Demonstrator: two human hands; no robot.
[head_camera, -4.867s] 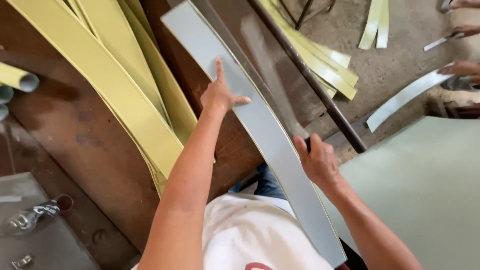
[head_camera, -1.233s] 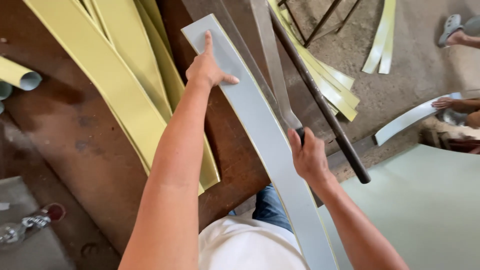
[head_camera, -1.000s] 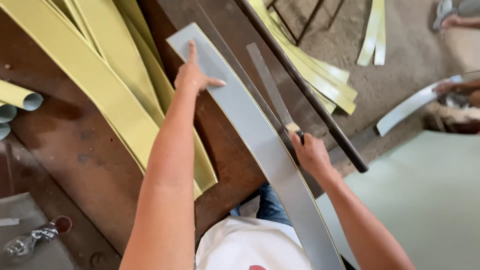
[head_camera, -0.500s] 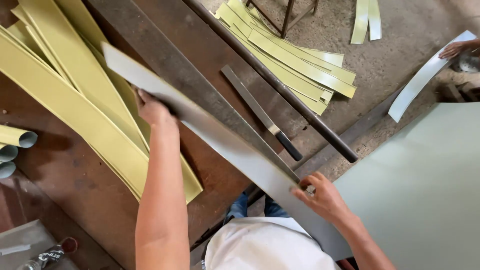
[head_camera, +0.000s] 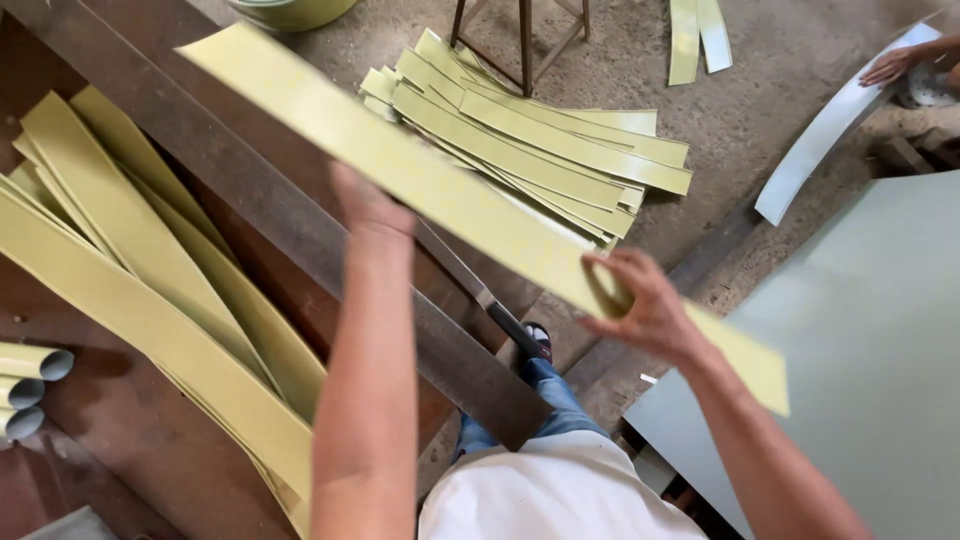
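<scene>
While both hands, the left hand (head_camera: 368, 205) and right hand (head_camera: 640, 305), pinched one yellow-green strip (head_camera: 450, 195) aloft, cut strips (head_camera: 150, 300) already lay across the worktop (head_camera: 110, 420).

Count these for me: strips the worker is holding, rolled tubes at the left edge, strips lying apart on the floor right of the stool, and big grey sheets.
Held yellow-green strip: 1
Rolled tubes: 3
Floor strips right of the stool: 2
Big grey sheet: 1
Total: 7

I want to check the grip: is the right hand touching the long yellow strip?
Touching. The head view shows the right hand with fingers curled around the strip's edge.
</scene>
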